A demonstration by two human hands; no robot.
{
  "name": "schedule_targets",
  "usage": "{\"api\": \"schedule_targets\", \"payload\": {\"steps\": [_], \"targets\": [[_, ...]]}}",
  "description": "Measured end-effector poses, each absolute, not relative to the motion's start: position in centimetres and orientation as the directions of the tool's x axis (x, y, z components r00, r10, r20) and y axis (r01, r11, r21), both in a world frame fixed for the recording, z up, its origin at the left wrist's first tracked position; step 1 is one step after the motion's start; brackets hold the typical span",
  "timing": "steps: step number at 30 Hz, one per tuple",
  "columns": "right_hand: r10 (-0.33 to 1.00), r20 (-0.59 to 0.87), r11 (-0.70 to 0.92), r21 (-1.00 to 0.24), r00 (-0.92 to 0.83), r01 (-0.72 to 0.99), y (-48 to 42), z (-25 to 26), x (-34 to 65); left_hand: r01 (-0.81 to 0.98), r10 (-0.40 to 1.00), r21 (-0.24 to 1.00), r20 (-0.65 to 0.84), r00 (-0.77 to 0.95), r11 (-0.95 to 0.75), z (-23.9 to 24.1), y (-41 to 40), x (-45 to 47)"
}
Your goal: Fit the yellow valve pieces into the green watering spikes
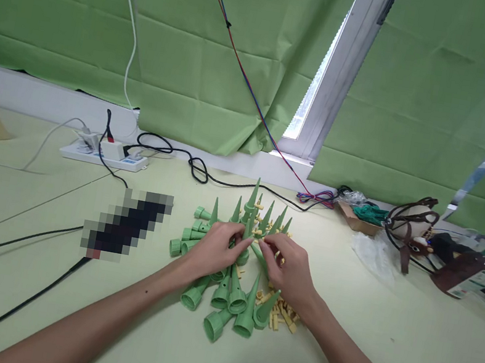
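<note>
gripping green spikes [232, 292] two-handed

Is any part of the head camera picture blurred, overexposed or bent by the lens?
In the head view, a pixelated block hides one object left of the left hand; daylight burns out the narrow window gap between the green fabric curtains; the wide lens bows the white window sill; the right hand and the green plastic cone spikes stay sharp under soft, nearly shadowless light.
</note>
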State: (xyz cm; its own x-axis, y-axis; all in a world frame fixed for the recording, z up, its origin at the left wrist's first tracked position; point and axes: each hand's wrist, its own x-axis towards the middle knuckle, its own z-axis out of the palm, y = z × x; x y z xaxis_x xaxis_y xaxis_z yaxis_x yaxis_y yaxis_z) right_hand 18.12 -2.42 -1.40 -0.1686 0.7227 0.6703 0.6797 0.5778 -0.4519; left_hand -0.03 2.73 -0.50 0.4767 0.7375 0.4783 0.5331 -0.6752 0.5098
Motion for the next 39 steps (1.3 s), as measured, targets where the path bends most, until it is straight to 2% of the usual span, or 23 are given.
{"api": "schedule_targets", "payload": {"steps": [5,10,26,39], "targets": [[0.723,0.669,0.583,-0.456,-0.173,0.673,-2.41,-1.52,18.08,0.485,0.772,0.6,0.484,0.412,-0.636,-0.23,2.41,0.04],[0.719,0.671,0.593,-0.459,-0.18,0.662,-2.44,-1.65,18.03,0.446,0.775,0.634,0.488,0.402,-0.631,-0.01,2.02,0.13],[0.707,0.667,0.621,-0.427,-0.235,0.657,-2.39,-1.75,18.01,0.421,0.768,0.645,0.495,0.406,-0.638,-0.08,1.82,0.17],[0.721,0.653,0.613,-0.447,-0.23,0.652,-2.41,-1.66,18.0,0.398,0.77,0.662,0.502,0.393,-0.635,-0.33,1.94,0.23]]}}
